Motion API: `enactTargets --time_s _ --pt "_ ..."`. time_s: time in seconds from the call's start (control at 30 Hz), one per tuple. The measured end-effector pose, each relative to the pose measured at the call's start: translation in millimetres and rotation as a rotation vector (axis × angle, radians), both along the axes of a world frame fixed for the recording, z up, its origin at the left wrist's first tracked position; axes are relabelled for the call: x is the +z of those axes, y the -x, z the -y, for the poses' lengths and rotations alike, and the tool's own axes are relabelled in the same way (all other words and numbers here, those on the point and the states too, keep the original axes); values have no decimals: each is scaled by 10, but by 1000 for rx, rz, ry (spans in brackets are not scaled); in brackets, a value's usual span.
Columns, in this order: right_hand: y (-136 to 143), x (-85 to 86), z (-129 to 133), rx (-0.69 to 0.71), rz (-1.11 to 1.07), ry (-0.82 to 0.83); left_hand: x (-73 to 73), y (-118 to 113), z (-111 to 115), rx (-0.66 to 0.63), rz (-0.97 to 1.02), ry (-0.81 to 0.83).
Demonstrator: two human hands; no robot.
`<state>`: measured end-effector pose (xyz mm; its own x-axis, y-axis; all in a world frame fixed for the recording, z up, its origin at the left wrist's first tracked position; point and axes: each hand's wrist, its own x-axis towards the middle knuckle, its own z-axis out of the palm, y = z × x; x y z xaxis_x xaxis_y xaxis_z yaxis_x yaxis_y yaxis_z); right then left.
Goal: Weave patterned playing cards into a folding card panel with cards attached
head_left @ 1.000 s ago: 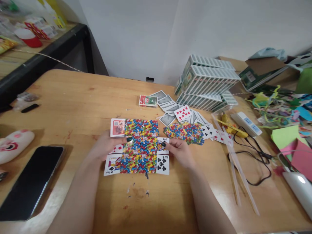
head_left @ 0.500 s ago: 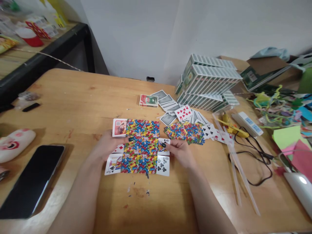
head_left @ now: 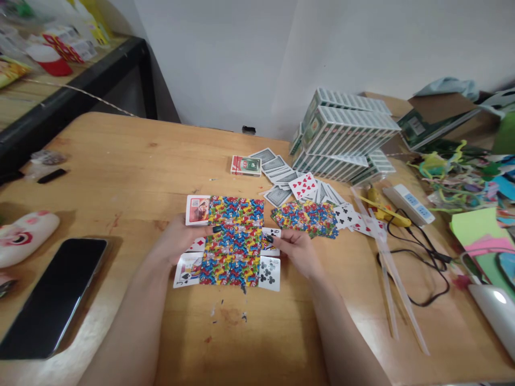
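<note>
In front of me lies a block of playing cards with multicoloured pieces (head_left: 231,257), white card ends sticking out on both sides. On its left edge, my left hand (head_left: 181,238) grips the middle row's red diamond card (head_left: 197,245), thumb on top and fingers hidden. Across from it, my right hand (head_left: 295,249) pinches the queen of clubs (head_left: 273,234) by its outer end. Nearer me are a jack of spades (head_left: 187,271) at left and a club card (head_left: 269,273) at right. A card with a printed code (head_left: 197,209) sticks out at the far left.
More multicoloured pieces (head_left: 306,219) lie right of the block. Behind are loose cards (head_left: 279,195), a card box (head_left: 246,166) and stacked card boxes (head_left: 350,134). A phone (head_left: 56,300) lies left; a glue gun (head_left: 388,214), glue sticks (head_left: 396,289) and power strip (head_left: 408,203) lie right.
</note>
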<state>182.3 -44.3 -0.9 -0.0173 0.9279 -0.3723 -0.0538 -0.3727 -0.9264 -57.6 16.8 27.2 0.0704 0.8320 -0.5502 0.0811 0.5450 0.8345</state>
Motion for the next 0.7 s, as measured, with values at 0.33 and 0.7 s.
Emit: enactTargets --time_s 0.33,0.7 --pt "-110 104 -20 281 -255 51 -11 4 6 -1 42 45" --pt "-168 264 -22 458 -261 34 -3 18 5 1 58 53"
